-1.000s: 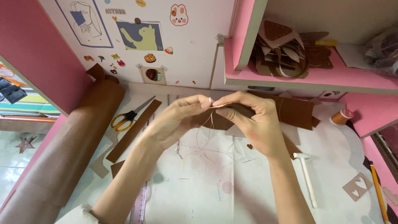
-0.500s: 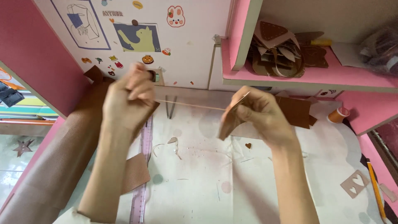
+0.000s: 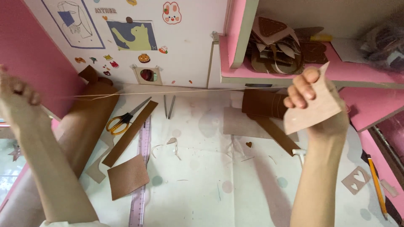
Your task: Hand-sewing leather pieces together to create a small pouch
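Tan leather piece (image 3: pixel 313 107) pinched in right hand (image 3: pixel 322 105) above desk (image 3: pixel 210 189); pale thread (image 3: pixel 168 92) drawn taut to closed left hand (image 3: pixel 17 94). Best kept level, pulled evenly, clear of scissors (image 3: pixel 122 120)

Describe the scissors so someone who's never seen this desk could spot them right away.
Start at the big brown leather roll on the desk's left side. Just right of it, beside a long brown strip, lie the scissors. They alone have yellow handles, with grey blades pointing up-right toward the wall.
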